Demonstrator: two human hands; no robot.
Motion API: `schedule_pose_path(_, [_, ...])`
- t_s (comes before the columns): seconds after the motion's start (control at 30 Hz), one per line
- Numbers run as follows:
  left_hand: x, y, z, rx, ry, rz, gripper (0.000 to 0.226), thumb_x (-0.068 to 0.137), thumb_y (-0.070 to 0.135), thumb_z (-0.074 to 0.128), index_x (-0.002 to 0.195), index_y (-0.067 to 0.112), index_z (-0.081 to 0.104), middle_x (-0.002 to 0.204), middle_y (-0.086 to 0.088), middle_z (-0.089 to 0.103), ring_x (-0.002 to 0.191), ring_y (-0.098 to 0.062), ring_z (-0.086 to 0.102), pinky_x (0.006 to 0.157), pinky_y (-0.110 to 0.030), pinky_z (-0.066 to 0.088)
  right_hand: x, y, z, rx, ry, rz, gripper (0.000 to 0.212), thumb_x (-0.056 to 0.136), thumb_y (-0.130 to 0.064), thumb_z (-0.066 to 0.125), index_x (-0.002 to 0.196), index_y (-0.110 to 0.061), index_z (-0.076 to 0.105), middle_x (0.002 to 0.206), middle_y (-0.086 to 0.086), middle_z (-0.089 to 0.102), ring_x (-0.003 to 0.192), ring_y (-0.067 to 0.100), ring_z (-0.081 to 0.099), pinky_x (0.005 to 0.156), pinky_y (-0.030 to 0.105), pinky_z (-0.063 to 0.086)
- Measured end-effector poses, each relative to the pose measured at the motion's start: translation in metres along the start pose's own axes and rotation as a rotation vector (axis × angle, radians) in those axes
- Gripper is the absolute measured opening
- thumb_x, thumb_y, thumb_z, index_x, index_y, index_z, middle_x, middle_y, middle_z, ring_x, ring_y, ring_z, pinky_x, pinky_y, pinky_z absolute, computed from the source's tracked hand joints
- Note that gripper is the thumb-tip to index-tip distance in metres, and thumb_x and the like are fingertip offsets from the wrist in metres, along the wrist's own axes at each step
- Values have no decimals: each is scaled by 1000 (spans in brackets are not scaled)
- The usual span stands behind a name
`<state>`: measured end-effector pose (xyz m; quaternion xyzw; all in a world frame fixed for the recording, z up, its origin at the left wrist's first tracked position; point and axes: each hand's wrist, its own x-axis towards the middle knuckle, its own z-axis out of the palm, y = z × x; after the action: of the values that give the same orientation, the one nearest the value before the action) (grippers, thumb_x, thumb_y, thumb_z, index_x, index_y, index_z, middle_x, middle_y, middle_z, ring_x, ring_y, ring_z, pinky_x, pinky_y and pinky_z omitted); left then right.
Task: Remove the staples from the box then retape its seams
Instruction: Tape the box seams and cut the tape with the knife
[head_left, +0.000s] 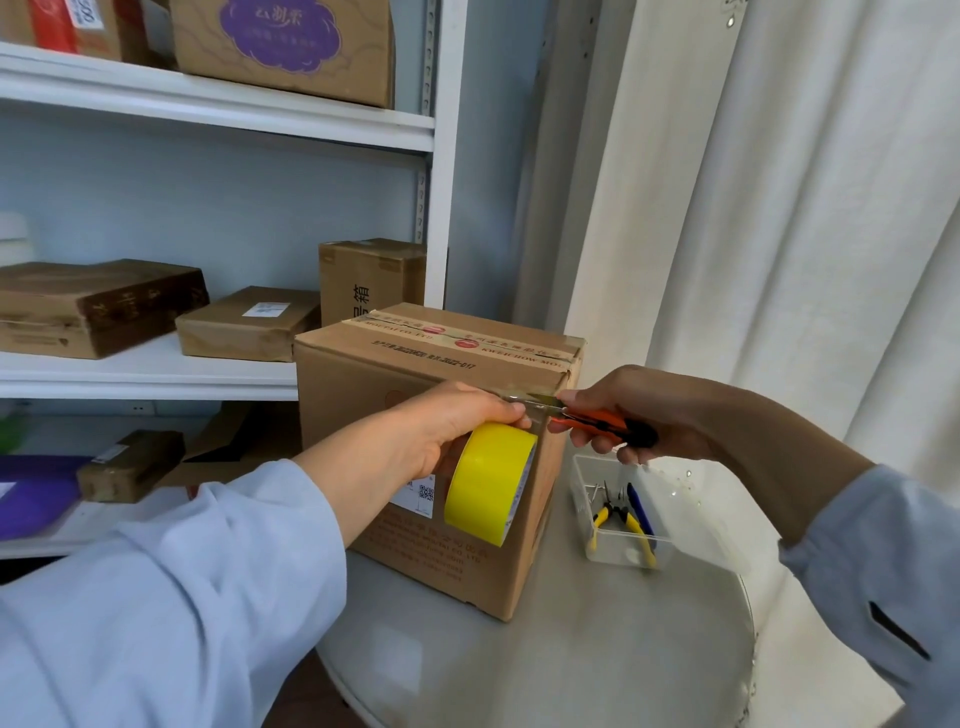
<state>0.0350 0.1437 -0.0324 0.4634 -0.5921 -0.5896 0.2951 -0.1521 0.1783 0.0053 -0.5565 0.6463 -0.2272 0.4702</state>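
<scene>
A brown cardboard box (415, 374) stands on a round white table (597, 649), its top seam covered by printed tape. My left hand (452, 421) grips a yellow tape roll (488, 480) against the box's front face, just under the top edge. A strip of tape runs from the roll along that edge toward the right corner. My right hand (639, 410) holds an orange and black utility knife (602, 423), whose blade tip meets the tape strip near the corner.
A clear plastic tray (621, 551) to the right of the box holds yellow-handled pliers (626, 522), a blue pen and some small metal pieces. White shelves (208, 374) with several parcels stand behind on the left. A white curtain (779, 234) hangs at the right.
</scene>
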Motion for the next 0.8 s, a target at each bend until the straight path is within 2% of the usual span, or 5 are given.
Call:
schedule_pose_path(0.2, [-3, 1, 0, 9, 13, 11, 7, 86, 19, 68, 83, 14, 72, 68, -1, 69, 56, -11, 64, 47, -19, 48, -1, -9, 7, -23, 38, 21, 29, 96, -29, 53, 81, -8, 65, 59, -1, 59, 44, 5, 47, 40, 15, 34])
schedule_pose_path(0.3, [-3, 1, 0, -9, 13, 12, 6, 86, 16, 67, 85, 12, 71, 64, 0, 69, 50, -9, 63, 43, -18, 47, 1, -11, 7, -31, 44, 10, 24, 96, -26, 54, 86, -7, 65, 60, -1, 58, 43, 5, 46, 41, 15, 33])
schedule_pose_path(0.47, [-2, 0, 0, -1, 18, 19, 8, 87, 17, 67, 81, 14, 71, 68, -1, 69, 56, -11, 64, 47, -19, 48, 2, -9, 9, -78, 89, -27, 20, 94, -24, 58, 94, -6, 68, 64, 0, 58, 46, 6, 44, 44, 17, 32])
schedule_pose_path(0.63, [-3, 0, -1, 34, 18, 22, 11, 87, 23, 67, 83, 16, 73, 75, -1, 70, 67, -13, 64, 53, -21, 47, -18, -24, -1, -365, 176, -103, 27, 90, -32, 61, 96, -8, 72, 72, -1, 67, 59, 9, 50, 53, 19, 36])
schedule_pose_path(0.8, [1, -2, 0, 1, 26, 29, 22, 92, 31, 60, 77, 19, 71, 78, 0, 71, 72, -14, 64, 64, -26, 49, -8, -32, 9, -269, 465, -364, 25, 92, -33, 59, 98, -9, 68, 93, 3, 70, 89, 16, 63, 71, 31, 48])
